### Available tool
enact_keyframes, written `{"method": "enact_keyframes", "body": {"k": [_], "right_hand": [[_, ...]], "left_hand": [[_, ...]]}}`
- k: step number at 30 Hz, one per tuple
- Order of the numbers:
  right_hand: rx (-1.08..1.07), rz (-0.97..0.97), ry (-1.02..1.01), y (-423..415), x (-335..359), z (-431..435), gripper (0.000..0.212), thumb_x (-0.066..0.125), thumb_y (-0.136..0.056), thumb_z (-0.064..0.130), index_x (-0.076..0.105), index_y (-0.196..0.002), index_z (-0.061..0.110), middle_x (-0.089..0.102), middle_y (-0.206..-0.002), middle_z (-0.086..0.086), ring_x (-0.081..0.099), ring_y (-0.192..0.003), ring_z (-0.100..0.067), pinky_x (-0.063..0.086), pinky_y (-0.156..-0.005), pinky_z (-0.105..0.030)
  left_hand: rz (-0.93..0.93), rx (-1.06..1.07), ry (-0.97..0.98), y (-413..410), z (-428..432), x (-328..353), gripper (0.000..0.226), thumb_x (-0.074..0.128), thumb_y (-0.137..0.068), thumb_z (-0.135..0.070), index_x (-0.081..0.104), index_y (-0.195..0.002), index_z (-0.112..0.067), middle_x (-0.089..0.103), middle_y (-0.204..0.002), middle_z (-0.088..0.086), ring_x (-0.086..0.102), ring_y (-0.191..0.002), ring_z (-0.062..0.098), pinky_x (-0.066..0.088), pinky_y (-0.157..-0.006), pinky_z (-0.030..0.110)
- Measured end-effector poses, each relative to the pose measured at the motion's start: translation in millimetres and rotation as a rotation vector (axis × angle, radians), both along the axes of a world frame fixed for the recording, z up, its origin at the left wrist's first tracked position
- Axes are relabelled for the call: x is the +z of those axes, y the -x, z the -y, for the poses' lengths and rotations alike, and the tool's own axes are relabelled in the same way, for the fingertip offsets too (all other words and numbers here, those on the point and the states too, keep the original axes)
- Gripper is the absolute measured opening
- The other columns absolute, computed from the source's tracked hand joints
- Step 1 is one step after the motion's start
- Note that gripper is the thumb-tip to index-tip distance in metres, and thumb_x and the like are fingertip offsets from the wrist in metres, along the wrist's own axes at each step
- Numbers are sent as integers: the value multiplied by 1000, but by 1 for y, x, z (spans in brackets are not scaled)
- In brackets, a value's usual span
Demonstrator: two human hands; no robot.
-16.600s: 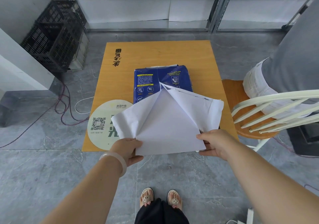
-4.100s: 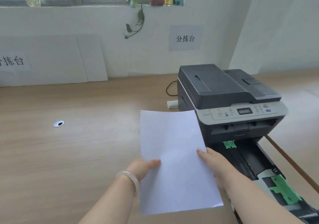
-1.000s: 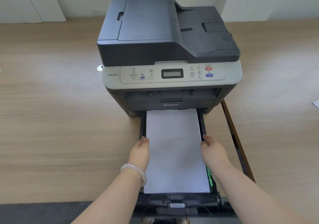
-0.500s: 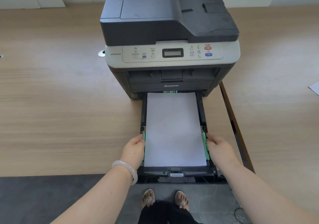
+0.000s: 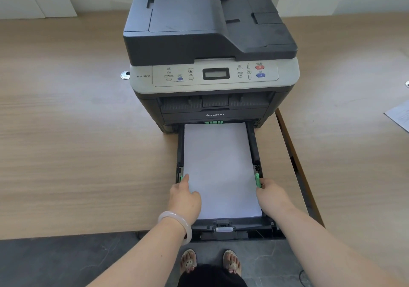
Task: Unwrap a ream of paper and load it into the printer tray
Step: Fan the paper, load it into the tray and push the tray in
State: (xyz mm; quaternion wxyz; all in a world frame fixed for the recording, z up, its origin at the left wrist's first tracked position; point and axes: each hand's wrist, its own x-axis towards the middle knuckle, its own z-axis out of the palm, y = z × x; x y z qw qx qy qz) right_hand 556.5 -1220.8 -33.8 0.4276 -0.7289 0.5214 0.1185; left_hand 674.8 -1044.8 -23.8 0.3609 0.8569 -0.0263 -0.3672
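A dark grey and silver printer (image 5: 210,43) stands on a wooden desk (image 5: 77,154). Its black paper tray (image 5: 234,227) is pulled out toward me over the desk edge. A stack of white paper (image 5: 219,167) lies flat in the tray between green side guides. My left hand (image 5: 184,198) rests on the left edge of the paper, index finger stretched along the left green guide (image 5: 181,178). My right hand (image 5: 273,196) pinches the right green guide (image 5: 257,179) at the tray's right wall.
A gap between two desktops runs along the printer's right side (image 5: 292,158). A printed sheet (image 5: 399,116) lies at the far right edge. A round cable grommet (image 5: 125,74) sits left of the printer. My sandalled feet (image 5: 210,262) stand on dark floor below the tray.
Both hands have shifted slightly forward along the tray sides. My left hand now lies on the paper's edge with a finger extended, and my right fingers close on the right green guide.
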Motion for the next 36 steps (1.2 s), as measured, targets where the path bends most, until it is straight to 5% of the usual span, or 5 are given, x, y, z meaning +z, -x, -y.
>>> {"method": "enact_keyframes", "body": {"k": [8,22,29,33,36], "right_hand": [[-6,-29,-6,0,-1,6,46,44,-95,14,41,-141,12,60,-128,-15,59,-86,-23,39,-50,-20],[9,-16,-8,2,5,3,47,42,-95,10,41,-142,12,60,-129,-13,60,-85,-22,45,-55,-21],[-12,-23,-41,1,12,3,49,39,-96,8,38,-145,13,58,-132,-13,58,-93,-23,44,-60,-22],[5,-37,-27,-1,14,2,49,40,-95,7,39,-144,12,59,-130,-15,54,-89,-22,43,-58,-22],[6,-38,-31,-1,16,1,49,41,-95,8,40,-144,12,59,-130,-14,57,-95,-25,46,-67,-24]], "left_hand": [[-32,37,0,-6,3,-2,67,32,-86,-2,26,-149,-24,28,-153,11,60,-97,33,49,-72,33],[-76,89,73,-10,-4,7,65,31,-87,3,29,-148,-19,53,-131,8,52,-72,12,44,-57,22],[-176,123,139,-11,-9,8,65,32,-90,5,24,-150,-19,47,-87,-13,44,-70,5,35,-59,16],[-209,122,117,-14,-11,3,64,31,-88,4,32,-148,-18,59,-114,7,53,-83,19,41,-66,23],[-225,141,144,-12,-13,4,64,31,-89,3,30,-149,-20,57,-109,4,50,-75,15,38,-62,21]]}}
